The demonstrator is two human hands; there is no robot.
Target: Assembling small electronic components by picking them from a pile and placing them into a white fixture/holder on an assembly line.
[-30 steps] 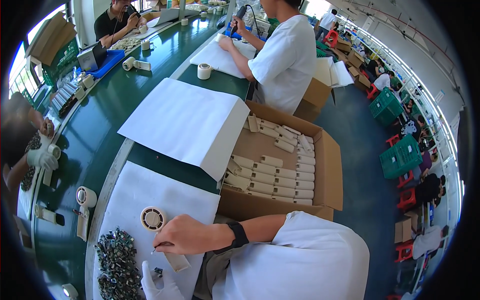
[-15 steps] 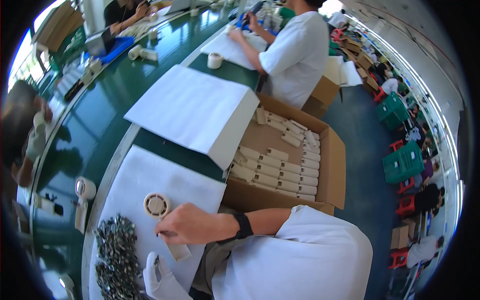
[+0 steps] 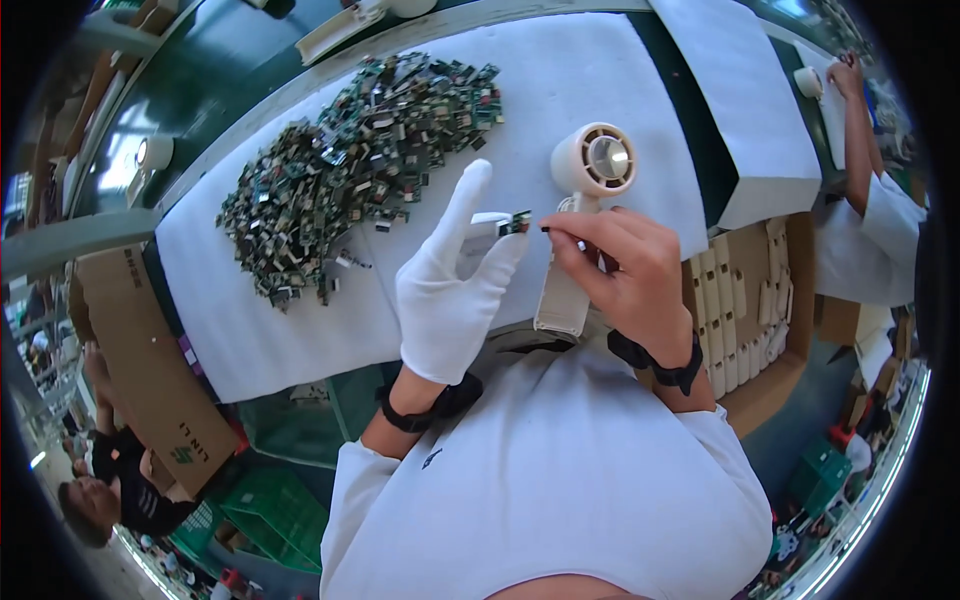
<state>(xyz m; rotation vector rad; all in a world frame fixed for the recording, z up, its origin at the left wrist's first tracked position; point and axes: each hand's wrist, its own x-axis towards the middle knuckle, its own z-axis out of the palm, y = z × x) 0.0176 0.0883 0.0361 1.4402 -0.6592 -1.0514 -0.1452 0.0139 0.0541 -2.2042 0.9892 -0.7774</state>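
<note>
My left hand (image 3: 445,290), in a white glove, pinches a small green circuit board (image 3: 515,223) between thumb and fingertips, while one finger points up. Just to its right, my bare right hand (image 3: 640,265) is closed in a pinch on a tiny dark piece (image 3: 545,230), close to the board but apart from it. Beneath the right hand lies a cream handheld fan (image 3: 570,168) with a round ringed head; its pale handle (image 3: 562,298) is partly covered by my fingers. A heap of small circuit boards (image 3: 370,150) spreads on the white sheet (image 3: 300,355), beyond and left of my hands.
At right, a cardboard box (image 3: 802,275) holds rows of cream casings. A white sheet-covered block (image 3: 745,90) stands behind it. A brown carton (image 3: 150,370) and green crate (image 3: 275,520) are at left. A co-worker's arm (image 3: 858,140) is at far right.
My view has swung left and closer over the worktop. My right hand has left the fan's handle and come up beside my left hand, which now holds the circuit board up.
</note>
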